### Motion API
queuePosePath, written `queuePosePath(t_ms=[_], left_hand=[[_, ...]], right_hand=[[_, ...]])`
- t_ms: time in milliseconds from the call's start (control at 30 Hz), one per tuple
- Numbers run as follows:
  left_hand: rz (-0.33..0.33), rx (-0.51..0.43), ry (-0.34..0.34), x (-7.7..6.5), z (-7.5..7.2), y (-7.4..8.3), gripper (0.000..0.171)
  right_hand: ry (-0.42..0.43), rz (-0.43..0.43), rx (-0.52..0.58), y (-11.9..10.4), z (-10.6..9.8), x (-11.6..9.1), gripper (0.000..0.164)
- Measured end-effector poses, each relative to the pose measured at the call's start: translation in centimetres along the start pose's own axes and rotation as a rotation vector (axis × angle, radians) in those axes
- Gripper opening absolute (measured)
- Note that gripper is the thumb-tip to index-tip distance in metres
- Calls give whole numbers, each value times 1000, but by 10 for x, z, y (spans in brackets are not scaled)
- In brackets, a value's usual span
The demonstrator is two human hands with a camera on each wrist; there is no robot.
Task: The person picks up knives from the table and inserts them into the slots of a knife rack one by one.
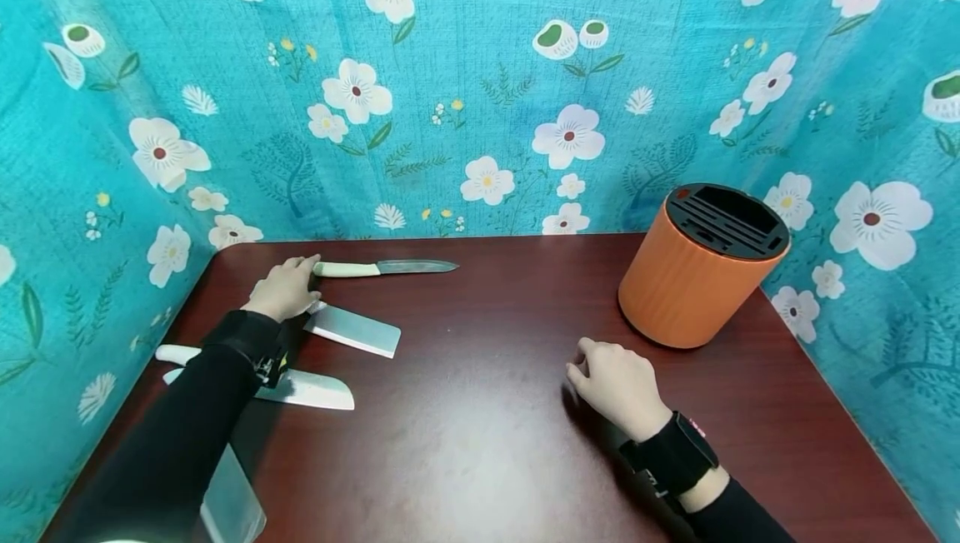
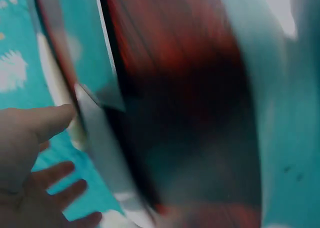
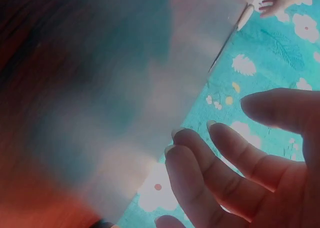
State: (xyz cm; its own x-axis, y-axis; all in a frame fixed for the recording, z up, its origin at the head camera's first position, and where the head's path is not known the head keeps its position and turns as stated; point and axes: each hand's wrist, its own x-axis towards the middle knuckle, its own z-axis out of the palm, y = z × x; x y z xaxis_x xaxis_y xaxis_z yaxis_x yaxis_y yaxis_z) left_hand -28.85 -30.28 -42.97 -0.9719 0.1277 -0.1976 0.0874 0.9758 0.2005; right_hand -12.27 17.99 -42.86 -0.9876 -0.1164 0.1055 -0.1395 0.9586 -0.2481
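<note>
In the head view, one orange knife block (image 1: 693, 289) with slotted black top stands rightward on the brown tabletop (image 1: 465, 426), before flowered blue cloth (image 1: 450, 68), while four blades (image 1: 311, 391) (I count only visible ones) lie leftward, the left grip (image 1: 285, 289) being by the narrow knife (image 1: 348, 270) and the cleaver (image 1: 356, 329). In the left wrist view, this grip is spread, contact I cannot tell; in the right wrist view, the right grip (image 3: 245, 173) has loosely bent fingers.
</note>
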Motion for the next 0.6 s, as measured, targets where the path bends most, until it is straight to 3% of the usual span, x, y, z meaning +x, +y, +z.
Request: queuePosePath(t_ms=[100,233,400,600], left_hand=[[63,-31,40,17,3,-13,68],[120,-58,43,28,11,-25,61],[118,-56,42,30,12,-30,56],[110,-68,92,36,6,-29,45]], right_hand=[[1,-14,-6,-3,0,0,14],[-15,-12,8,-3,4,-2,14],[-36,-13,36,-2,6,-2,13],[-14,-11,36,-1,4,0,11]])
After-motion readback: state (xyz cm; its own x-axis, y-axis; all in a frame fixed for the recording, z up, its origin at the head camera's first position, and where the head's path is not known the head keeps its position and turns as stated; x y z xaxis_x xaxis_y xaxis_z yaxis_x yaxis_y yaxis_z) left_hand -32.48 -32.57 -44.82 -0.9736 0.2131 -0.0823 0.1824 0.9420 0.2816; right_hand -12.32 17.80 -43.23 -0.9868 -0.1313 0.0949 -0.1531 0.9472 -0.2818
